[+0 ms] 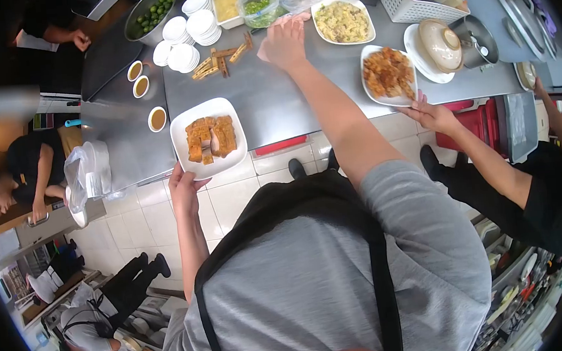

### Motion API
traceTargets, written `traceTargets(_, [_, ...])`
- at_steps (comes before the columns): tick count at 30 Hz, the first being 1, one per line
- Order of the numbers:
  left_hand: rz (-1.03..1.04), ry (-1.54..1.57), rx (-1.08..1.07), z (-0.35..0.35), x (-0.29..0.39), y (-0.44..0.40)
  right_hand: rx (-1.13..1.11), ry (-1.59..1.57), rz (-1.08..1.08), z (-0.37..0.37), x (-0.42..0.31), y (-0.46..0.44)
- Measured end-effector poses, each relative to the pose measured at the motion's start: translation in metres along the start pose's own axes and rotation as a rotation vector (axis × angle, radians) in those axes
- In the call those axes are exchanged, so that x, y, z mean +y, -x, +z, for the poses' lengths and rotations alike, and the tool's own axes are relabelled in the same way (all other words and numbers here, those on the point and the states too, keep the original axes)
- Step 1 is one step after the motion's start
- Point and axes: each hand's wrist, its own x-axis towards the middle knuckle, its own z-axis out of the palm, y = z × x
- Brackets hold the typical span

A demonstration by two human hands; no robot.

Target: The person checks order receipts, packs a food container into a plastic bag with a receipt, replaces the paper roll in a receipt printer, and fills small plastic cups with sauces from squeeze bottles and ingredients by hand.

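At the counter's near edge, my left hand grips the lower rim of a white square plate. Sliced pieces of golden-brown roast meat lie on that plate. My right arm stretches forward, and my right hand is closed over a pink cloth on the counter; its fingertips are partly hidden. Just right of the cloth stands a white dish of pale yellow food. Several wooden clips lie left of my right hand.
A co-worker's hand at the right holds a plate of browned fried food. Small sauce cups and stacked white saucers stand left. A lidded pot and white basket occupy the back right.
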Motion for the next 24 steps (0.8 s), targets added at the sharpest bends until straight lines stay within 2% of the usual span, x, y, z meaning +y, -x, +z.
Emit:
traceTargets(2, [0.004,0.019,-0.019,-0.002,0.001,0.003,0.010,0.016,-0.001,-0.012,-0.004,0.010])
traceTargets(5, [-0.002,0.047,-0.052,0.004,0.002,-0.007,-0.037,0.011,0.000,-0.079,-0.030,0.045])
traceTargets(7, [-0.017,0.089,-0.122,0.012,-0.007,-0.027,-0.010,-0.127,-0.289,-0.104,-0.040,0.073])
traceTargets(8, [-0.031,0.130,-0.186,0.019,-0.012,-0.039,-0.008,-0.111,-0.279,-0.118,-0.038,0.089])
traceTargets(10, [-0.056,0.135,-0.261,0.043,-0.014,-0.057,-0.172,-0.337,-0.374,-0.141,-0.031,0.120])
traceTargets(11, [-0.079,0.143,-0.314,0.056,-0.015,-0.067,-0.167,-0.322,-0.364,-0.149,-0.021,0.130])
traceTargets(13, [-0.094,0.121,-0.371,0.082,-0.018,-0.086,-0.106,-0.168,-0.522,-0.168,0.014,0.152])
traceTargets(14, [-0.109,0.102,-0.409,0.095,-0.020,-0.095,-0.105,-0.156,-0.513,-0.185,0.028,0.161])
traceTargets(16, [-0.107,0.108,-0.428,0.122,-0.022,-0.114,-0.281,-0.189,-0.284,-0.220,0.059,0.174])
traceTargets(18, [-0.104,0.107,-0.443,0.144,-0.023,-0.132,-0.281,0.067,-0.316,-0.209,0.111,0.214])
traceTargets(20, [-0.113,0.187,-0.441,0.164,-0.023,-0.145,-0.205,0.162,-0.198,-0.229,0.147,0.233])
traceTargets(22, [-0.146,0.301,-0.402,0.176,-0.028,-0.146,-0.380,-0.327,0.707,-0.223,0.206,0.271])
traceTargets(24, [-0.177,0.420,-0.361,0.191,-0.040,-0.147,-0.085,-0.062,0.589,-0.260,0.230,0.282])
